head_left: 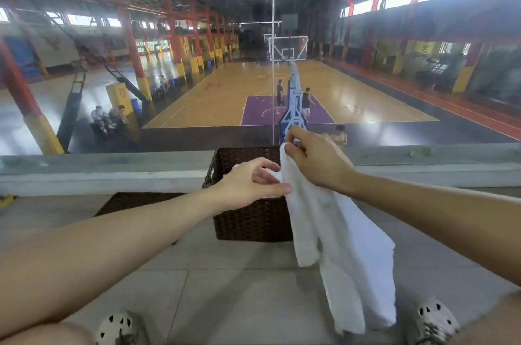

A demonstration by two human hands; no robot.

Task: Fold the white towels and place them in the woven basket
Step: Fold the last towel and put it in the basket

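Hands meet at the towel's top. The left hand [248,184] reaches in with fingers spread, thumb and forefinger either side of the hanging edge; I cannot tell if they pinch. Behind it the woven basket [253,220] stands on the floor [225,274]. The white towel [346,246] hangs unfolded from the right hand [315,158], which pinches its upper corner. Folding seems barely begun; next, the left must secure a second corner.

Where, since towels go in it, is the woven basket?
Head view, centre: the woven basket stands on the tiled floor by the concrete ledge, behind the left hand and hanging white towel.
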